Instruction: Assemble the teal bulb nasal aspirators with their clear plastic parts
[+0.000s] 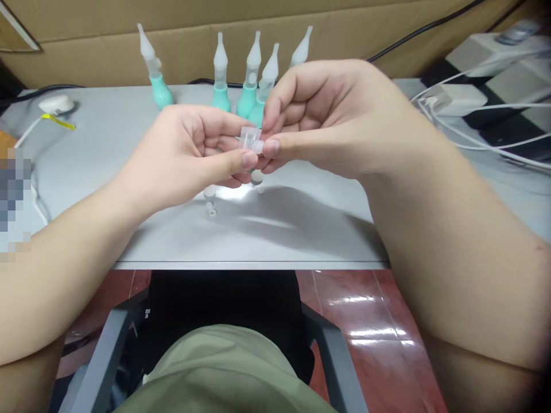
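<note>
From the head view, my left grip (189, 146) pinches a small, clear, boxy plastic piece (247, 136) between thumb and fingers, holding it above the grey worktop (107, 117). My right grip (318, 109) meets it from the other side, its thumb and forefinger closed on a small, translucent white stub (257, 147) touching the clear piece; I cannot tell whether the two are joined. My other right fingers curl behind.

Below my hands lie small white parts, among them a little white ring (212, 212) nearer the front edge. Beyond, teal-based bulb bottles with white tapered tips stand along the back: one off to the left (161, 93), three grouped behind my fingers, and another partly hidden by my right hand. A white, rounded plastic device (56, 104) sits at the far left, while white adapters (462, 98) and cables crowd the right side.
</note>
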Available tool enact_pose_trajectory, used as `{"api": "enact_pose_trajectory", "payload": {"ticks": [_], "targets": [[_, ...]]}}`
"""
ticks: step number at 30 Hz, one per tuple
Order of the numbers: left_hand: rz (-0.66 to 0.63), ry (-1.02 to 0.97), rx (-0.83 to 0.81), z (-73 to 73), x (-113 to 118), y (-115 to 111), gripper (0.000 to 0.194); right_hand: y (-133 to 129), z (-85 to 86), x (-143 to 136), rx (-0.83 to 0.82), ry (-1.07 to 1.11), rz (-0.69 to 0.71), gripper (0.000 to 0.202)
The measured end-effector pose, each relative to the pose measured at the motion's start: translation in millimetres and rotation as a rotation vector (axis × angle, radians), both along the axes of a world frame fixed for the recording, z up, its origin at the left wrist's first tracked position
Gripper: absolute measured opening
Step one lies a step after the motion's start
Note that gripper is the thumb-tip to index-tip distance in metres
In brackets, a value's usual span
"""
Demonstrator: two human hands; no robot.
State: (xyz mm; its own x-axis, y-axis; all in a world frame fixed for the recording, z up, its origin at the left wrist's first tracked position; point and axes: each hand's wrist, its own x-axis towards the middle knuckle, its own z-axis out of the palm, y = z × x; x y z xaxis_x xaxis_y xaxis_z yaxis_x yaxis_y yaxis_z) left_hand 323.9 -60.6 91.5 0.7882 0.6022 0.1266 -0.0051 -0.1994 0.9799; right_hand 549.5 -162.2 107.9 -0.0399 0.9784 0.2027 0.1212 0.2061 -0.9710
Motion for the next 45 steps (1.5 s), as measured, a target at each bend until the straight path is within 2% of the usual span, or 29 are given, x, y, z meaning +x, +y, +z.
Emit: {"api": "enact_pose_trajectory", "payload": {"ticks": [2,6,8,18,23,31,36,45], "targets": [[0.007,0.035,0.014,3.6,0,-1,0.017,4,-2.3,2,0.012,0.039,0.026,0.066],[-0.013,0.051,0.004,6.0,0,-1,0.015,7,-5.0,4,-0.015,0.056,0.069,0.035],[-0.017,0.011,-0.018,4.3,1,-1,0.013,7,-5.3,4,-0.022,0.051,0.081,0.028],[-0.021,-0.017,-0.034,1.1,0,0,0.014,6,-4.6,2,0.006,0.009,0.059,0.021],[-0.031,-0.036,0.002,-0.7,-2,1,0.014,5,-5.4,5,0.034,0.027,0.104,0.032],[-0.044,-0.015,0.012,-0.1,-2,2,0.01,4,-5.8,3,0.032,0.013,0.082,0.021],[-0.028,-0.039,-0.001,-1.5,-2,2,0.015,3,-4.5,1,0.022,-0.061,0.065,0.02],[0.006,-0.016,-0.03,13.0,-1,-8,0.019,-5,-4.9,-7,0.078,-0.083,0.042,0.016]]}}
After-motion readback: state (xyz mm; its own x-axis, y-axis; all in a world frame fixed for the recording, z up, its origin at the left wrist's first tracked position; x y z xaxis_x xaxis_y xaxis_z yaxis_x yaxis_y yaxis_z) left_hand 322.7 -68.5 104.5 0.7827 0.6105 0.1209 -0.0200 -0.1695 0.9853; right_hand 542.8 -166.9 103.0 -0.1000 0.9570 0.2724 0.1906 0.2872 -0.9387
